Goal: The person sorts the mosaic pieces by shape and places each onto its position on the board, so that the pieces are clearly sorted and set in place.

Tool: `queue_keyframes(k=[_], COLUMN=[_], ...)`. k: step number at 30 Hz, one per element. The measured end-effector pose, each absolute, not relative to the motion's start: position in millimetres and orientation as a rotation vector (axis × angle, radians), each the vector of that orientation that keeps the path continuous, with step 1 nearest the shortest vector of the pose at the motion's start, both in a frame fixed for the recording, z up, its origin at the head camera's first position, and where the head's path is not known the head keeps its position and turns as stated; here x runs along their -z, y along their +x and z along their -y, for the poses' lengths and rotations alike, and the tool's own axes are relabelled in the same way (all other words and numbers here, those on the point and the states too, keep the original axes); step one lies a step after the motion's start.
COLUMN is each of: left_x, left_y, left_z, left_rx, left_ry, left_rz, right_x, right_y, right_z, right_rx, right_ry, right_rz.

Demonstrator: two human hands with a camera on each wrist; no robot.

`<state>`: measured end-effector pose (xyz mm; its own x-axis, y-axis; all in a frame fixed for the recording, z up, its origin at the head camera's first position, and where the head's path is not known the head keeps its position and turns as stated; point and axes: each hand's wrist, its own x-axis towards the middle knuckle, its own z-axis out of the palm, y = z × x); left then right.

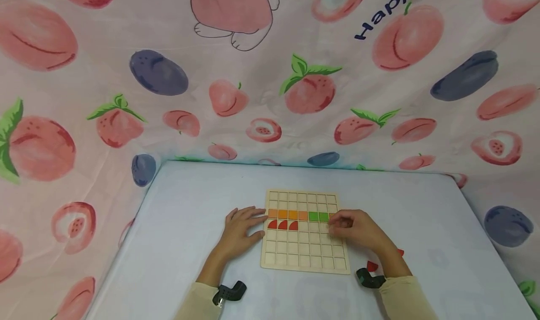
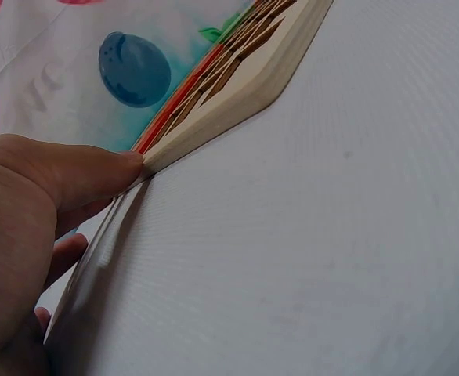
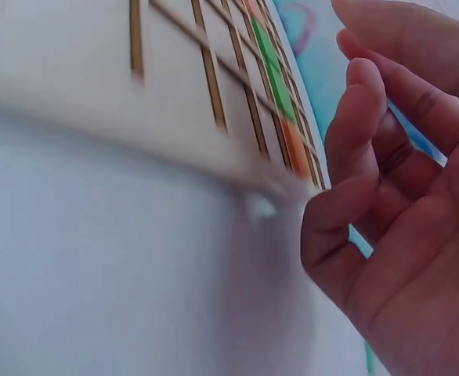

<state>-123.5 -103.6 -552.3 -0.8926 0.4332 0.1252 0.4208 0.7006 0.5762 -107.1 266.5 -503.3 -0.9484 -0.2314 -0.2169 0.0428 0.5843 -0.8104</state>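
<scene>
A square wooden grid board lies on the white table. Across one row sit orange square tiles and green square tiles; below them are three red quarter-round tiles. My left hand touches the board's left edge, its fingers spread. In the left wrist view the thumb meets the board's side. Over the board's right edge hovers my right hand, fingers loosely bent. Nothing shows between them in the right wrist view, where the thumb tip is partly cut off.
A red piece lies on the table right of the board, near the right wrist. Another red piece shows partly behind the right forearm. A fruit-patterned cloth hangs behind the table. Each wrist wears a dark camera mount.
</scene>
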Motion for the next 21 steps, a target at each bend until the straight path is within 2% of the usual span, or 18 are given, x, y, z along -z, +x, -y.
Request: queue_keyframes(k=[10,21], left_x=[547.9,549.5], left_y=[-121.0,-121.4], left_z=[102.4,102.3], left_rx=[-0.979,-0.972], left_ry=[0.753,0.750], left_rz=[-2.892,-2.902], right_x=[498.0,497.5], right_y=[-89.5,-75.7], right_z=[-313.5,-332.9], right_rx=[1.060,0.764], right_ry=[-0.200,-0.064], right_rz=[-2.659,-2.666])
